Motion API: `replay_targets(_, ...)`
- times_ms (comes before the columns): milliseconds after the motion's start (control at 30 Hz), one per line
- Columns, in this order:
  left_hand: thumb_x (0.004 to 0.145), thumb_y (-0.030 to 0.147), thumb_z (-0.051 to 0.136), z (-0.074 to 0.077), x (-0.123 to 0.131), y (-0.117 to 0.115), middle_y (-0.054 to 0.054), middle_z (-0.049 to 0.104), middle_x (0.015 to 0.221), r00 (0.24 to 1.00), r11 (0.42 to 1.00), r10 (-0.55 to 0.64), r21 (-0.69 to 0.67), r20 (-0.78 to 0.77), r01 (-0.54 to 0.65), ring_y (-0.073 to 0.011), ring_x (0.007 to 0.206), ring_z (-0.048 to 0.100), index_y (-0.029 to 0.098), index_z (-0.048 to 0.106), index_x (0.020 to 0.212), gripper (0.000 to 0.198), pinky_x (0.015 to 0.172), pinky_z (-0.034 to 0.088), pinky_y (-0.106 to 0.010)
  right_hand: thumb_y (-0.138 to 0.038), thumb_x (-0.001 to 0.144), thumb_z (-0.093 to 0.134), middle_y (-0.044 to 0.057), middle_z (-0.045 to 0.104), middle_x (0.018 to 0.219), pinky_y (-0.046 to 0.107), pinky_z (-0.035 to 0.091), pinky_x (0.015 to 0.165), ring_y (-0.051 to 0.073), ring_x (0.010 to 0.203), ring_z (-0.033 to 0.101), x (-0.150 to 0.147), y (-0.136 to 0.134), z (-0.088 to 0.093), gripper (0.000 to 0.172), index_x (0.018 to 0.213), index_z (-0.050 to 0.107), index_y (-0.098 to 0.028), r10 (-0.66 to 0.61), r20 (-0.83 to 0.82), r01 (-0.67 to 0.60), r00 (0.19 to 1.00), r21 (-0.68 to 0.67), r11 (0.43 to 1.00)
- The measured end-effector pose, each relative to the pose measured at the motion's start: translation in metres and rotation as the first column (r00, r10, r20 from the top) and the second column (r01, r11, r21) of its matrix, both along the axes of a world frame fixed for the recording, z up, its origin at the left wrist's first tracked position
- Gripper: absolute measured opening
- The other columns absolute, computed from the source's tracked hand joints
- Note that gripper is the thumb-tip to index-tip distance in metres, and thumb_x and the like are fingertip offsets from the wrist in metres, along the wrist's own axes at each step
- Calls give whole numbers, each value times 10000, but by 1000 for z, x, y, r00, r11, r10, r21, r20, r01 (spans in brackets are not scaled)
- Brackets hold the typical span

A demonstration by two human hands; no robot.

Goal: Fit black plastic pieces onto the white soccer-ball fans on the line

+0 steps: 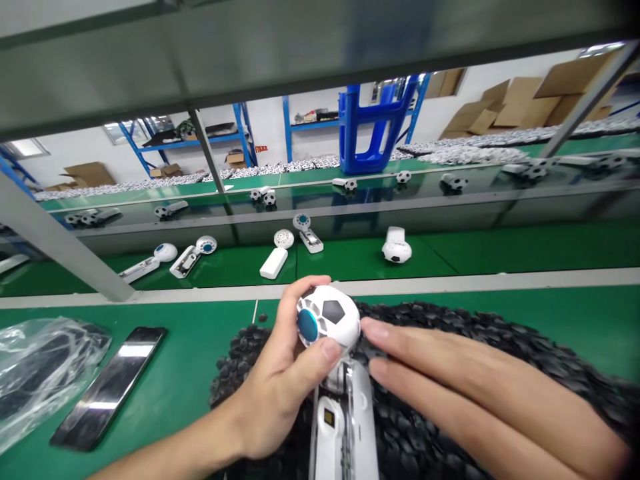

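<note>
White plastic ball-shaped head (331, 317), printed with black soccer-ball pentagons and set with a round teal disc (308, 325), is clamped in the left hand (273, 383). Thumb and fingers wrap around it (grip closed). A white and clear plastic handle (345, 427) extends from the head toward the person. The right hand (465, 393) lies open, its fingers extended side by side; the fingertips (375, 331) reach the head's right edge, though contact cannot be confirmed from this angle. Both hands are above a heap of small black rubber pieces (500, 340) on the green counter (575, 330). To the left lie a crumpled clear plastic bag (43, 373) and a dark glass-fronted slab (107, 387). Beyond a grey rail (350, 288), similar white ball-headed units (397, 245) and a white rectangular block (273, 263) stand on a farther green surface.
</note>
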State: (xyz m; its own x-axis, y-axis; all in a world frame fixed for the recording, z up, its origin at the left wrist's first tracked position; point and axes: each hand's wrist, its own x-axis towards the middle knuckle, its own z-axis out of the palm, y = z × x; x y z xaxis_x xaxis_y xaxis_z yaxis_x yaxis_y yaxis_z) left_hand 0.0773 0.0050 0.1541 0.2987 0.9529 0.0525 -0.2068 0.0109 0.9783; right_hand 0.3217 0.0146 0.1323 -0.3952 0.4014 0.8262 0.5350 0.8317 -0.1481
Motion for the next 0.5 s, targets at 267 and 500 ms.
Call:
replay_targets(267, 1101, 548, 695, 0, -1, -4, -2, 649, 1222, 998, 997, 4, 75, -61, 0, -192, 1066, 603, 396, 326, 1636, 667, 1011, 514, -309, -138, 1112, 589, 23, 830, 1158, 356, 628, 1136, 219, 1105, 808, -14, 4, 17, 318, 1264, 793, -328, 133, -81, -135, 988, -13, 991)
replay_targets(500, 1137, 527, 639, 0, 0, -8, -34, 656, 1345, 989, 986, -40, 158, -142, 63, -224, 1198, 621, 367, 252, 1670, 678, 1126, 493, -358, -87, 1018, 769, -57, 811, 980, 149, 630, 785, 84, 868, 786, -27, 5, 32, 226, 1122, 754, -287, 170, -263, -246, 950, -290, 925)
